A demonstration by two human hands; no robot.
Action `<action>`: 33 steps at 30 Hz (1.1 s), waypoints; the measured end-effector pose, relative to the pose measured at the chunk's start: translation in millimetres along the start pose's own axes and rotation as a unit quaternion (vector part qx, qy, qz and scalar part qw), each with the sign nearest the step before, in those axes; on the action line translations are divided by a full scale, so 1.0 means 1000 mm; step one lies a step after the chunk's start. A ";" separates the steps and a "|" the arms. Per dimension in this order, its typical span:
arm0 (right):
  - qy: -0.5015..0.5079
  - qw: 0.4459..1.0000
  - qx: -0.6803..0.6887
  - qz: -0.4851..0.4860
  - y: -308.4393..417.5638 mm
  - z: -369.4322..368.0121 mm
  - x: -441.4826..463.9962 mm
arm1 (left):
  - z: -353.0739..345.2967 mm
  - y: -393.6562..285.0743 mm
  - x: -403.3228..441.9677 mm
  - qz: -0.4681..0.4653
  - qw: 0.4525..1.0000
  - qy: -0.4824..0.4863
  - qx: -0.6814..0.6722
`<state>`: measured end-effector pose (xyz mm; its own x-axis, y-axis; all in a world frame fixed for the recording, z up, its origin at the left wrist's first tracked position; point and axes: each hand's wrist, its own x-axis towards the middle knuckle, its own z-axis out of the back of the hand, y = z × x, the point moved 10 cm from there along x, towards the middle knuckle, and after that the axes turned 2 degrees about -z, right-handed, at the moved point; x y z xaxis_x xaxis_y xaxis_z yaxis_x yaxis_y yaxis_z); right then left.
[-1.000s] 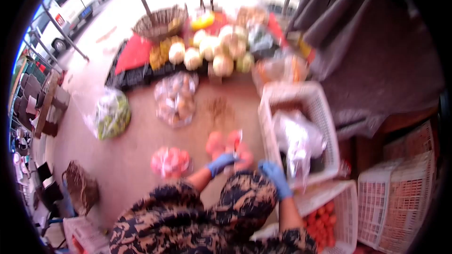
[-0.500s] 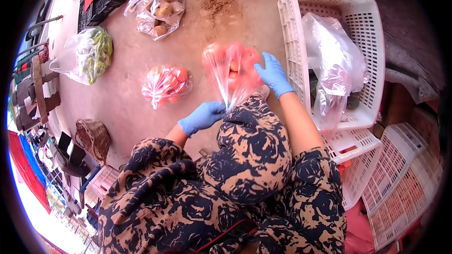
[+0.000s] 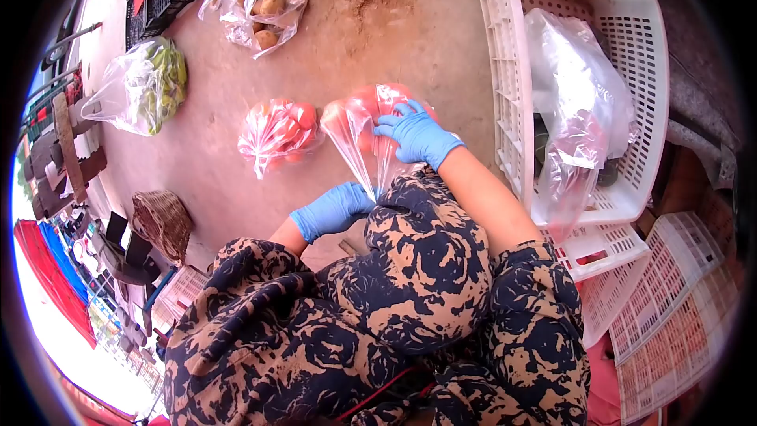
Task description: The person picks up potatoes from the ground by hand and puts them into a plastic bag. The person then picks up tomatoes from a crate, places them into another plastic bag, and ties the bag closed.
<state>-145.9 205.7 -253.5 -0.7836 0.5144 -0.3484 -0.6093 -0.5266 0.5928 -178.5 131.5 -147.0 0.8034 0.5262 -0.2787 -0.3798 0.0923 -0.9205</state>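
Observation:
A clear plastic bag of tomatoes [image 3: 348, 117] lies on the floor in front of my knee. Its gathered neck is pinched in my left hand [image 3: 330, 211], which wears a blue glove. My right hand [image 3: 420, 139], also blue-gloved, lies on the right part of the same bag with its fingers stretched over the tomatoes. Just left of it sits another bag of tomatoes [image 3: 280, 132], its plastic bunched and untouched by either hand. My knee hides the bag's near right side.
To the right stands a white crate [image 3: 516, 110] with plastic bags [image 3: 583, 95] inside. A bag of potatoes [image 3: 268, 8] and a bag of green vegetables [image 3: 162, 87] lie farther off. A wicker basket [image 3: 163, 225] is at the left, more crates [image 3: 662, 284] at the lower right.
My right hand has moved left, from beside the bag onto the tomatoes. The held bag sits slightly lower and farther left in view. My left hand keeps its grip on the neck.

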 end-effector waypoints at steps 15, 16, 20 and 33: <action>0.118 0.986 -0.032 0.112 0.052 -0.022 0.004 | -0.064 -0.008 0.007 0.114 0.940 -0.056 -0.317; 0.042 0.989 -0.042 0.138 0.050 -0.042 0.005 | -0.063 -0.005 0.004 0.116 0.946 -0.046 -0.299; -0.008 0.994 0.086 0.060 0.022 -0.028 0.000 | -0.041 0.023 -0.016 0.167 0.983 0.063 0.048; -0.306 0.893 0.319 -0.088 -0.004 0.097 -0.086 | 0.055 0.036 0.044 0.206 0.873 -0.302 -0.324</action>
<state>-64.5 229.5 -156.1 -0.3503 0.9274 -0.1309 -0.3704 -0.0088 0.9288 -182.7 204.5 -177.5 0.1973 0.7701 -0.6067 -0.0820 -0.6037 -0.7930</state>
